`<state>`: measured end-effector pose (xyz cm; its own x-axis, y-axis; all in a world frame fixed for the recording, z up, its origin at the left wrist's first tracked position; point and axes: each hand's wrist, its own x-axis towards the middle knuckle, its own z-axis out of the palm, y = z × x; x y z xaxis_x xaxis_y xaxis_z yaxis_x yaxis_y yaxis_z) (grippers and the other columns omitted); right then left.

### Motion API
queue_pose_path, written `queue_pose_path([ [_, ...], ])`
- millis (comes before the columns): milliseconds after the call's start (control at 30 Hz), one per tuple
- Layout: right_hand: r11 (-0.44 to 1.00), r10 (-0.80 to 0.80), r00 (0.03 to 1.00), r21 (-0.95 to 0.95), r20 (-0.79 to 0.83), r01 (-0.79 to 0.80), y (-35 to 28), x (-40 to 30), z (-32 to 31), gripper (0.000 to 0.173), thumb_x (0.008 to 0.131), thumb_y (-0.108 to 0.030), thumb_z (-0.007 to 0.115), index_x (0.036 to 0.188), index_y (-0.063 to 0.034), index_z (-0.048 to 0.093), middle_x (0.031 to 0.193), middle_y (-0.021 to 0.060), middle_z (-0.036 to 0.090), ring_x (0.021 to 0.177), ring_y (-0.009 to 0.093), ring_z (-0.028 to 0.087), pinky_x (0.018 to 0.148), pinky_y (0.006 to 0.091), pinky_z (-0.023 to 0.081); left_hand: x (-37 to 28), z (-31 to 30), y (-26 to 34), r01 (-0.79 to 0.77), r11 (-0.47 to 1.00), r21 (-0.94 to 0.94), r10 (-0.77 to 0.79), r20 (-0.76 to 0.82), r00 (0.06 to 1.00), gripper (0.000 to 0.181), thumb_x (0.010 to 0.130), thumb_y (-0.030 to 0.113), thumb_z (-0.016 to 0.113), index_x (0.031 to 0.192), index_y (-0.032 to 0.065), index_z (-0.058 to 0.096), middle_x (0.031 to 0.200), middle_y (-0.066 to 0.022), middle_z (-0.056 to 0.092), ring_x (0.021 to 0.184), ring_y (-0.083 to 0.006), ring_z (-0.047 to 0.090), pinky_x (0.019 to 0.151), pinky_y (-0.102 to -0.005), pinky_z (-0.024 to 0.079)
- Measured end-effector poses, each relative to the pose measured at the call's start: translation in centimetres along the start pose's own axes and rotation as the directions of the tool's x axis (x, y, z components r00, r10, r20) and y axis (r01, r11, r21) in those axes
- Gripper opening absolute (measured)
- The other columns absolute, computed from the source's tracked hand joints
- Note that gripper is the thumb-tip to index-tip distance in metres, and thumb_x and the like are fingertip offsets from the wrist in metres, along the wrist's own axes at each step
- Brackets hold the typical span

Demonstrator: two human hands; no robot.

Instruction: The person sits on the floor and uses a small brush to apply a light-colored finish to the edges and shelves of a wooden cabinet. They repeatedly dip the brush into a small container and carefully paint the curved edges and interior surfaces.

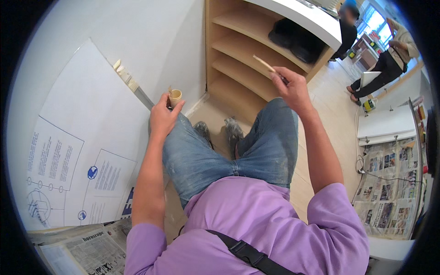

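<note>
My left hand is closed around a small cream-coloured cup, its mouth facing up. A thin pale piece sticks up at the cup's rim; I cannot tell whether it is part of the cup. Raised over my right knee, my right hand grips a slender pale stick that points up and to the left. A small dark part shows by those fingers. The stick and the cup are well apart. Below both hands are my jeans and paint-spattered shoes.
Ahead stands a wooden shelf unit holding a black bag-like bundle. A printed white panel lines the left wall. Newspaper covers a surface at right, with a cable across it. Two people are at the far right.
</note>
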<state>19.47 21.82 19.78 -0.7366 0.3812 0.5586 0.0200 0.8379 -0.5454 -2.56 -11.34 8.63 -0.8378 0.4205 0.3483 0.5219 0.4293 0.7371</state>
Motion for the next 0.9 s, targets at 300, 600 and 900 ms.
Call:
queue_pose_path([
  [300, 0.977, 0.126, 0.992, 0.176, -0.001, -0.124, 0.7, -1.4, 0.1, 0.027, 0.103, -0.025, 0.069, 0.114, -0.0016, 0.076, 0.077, 0.0023, 0.065, 0.071, 0.009, 0.056, 0.064, 0.0277, 0.045, -0.7, 0.1, 1.4, -0.012, 1.000, 0.005, 0.012, -0.026, 1.000, 0.046, 0.090, 0.033, 0.083, 0.115, -0.0018, 0.067, 0.101, -0.0196, 0.078, 0.092, -0.0283, 0.076, 0.083, -0.0389, 0.057],
  [600, 0.513, 0.155, 0.870, 0.714, 0.469, -0.476, -1.9, -2.8, 13.3, 0.036, 0.110, -0.037, 0.053, 0.126, -0.0123, 0.073, 0.102, 0.0039, 0.070, 0.101, 0.012, 0.064, 0.086, 0.0288, 0.051, -3.9, 0.5, 5.7, 0.139, 0.781, -0.609, 0.050, 0.282, 0.958, 0.044, 0.097, 0.024, 0.077, 0.128, -0.0023, 0.060, 0.118, -0.0148, 0.075, 0.111, -0.0198, 0.068, 0.101, -0.0336, 0.052],
  [900, -0.095, -0.330, 0.613, 0.621, 0.718, -0.778, -4.7, 0.1, 21.1, 0.038, 0.112, -0.031, 0.052, 0.133, -0.0040, 0.069, 0.107, 0.0026, 0.068, 0.099, 0.012, 0.064, 0.088, 0.0271, 0.051, -3.8, 1.3, 6.6, 0.176, 0.725, -0.666, -0.059, 0.194, 0.979, 0.057, 0.093, 0.038, 0.082, 0.128, -0.0012, 0.059, 0.121, -0.0131, 0.071, 0.111, -0.0201, 0.066, 0.099, -0.0349, 0.052],
])
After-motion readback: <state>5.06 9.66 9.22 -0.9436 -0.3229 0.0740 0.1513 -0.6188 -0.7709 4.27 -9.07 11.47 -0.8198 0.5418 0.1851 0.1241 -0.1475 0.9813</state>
